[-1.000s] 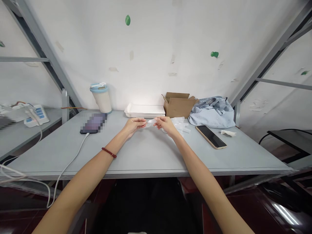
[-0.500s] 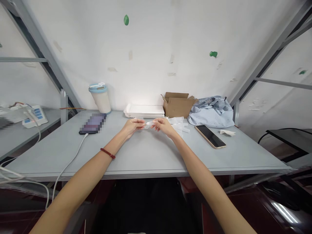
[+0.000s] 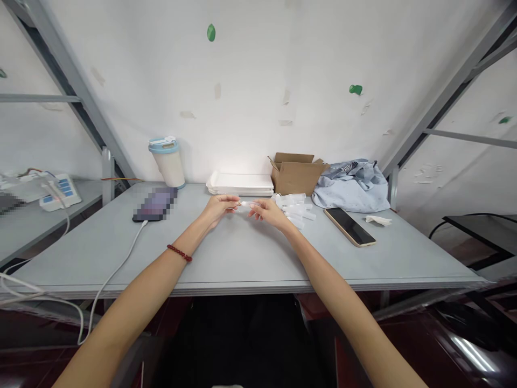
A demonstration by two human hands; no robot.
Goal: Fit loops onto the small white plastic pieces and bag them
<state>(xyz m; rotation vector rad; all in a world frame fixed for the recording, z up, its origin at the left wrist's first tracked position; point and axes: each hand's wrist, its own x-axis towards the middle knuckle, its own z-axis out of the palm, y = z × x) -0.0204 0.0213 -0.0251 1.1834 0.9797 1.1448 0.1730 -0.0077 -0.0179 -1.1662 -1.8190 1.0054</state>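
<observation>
Left grip [image 3: 218, 209] and right grip [image 3: 270, 212] are pinching opposite ends of a small whitish plastic piece [image 3: 245, 204], which is bridging the gap between them over the grey desk [image 3: 242, 258]. Translucent tubes [image 3: 298, 208] are lying just beside the right grip; an open cardboard box [image 3: 298, 178] is standing near the white wall [image 3: 250, 81]. Fingertips are covering the piece's ends, leaving its shape unclear.

The hands [image 3: 270, 212] partly hide a white piece [image 3: 245, 204] too small to identify.
</observation>
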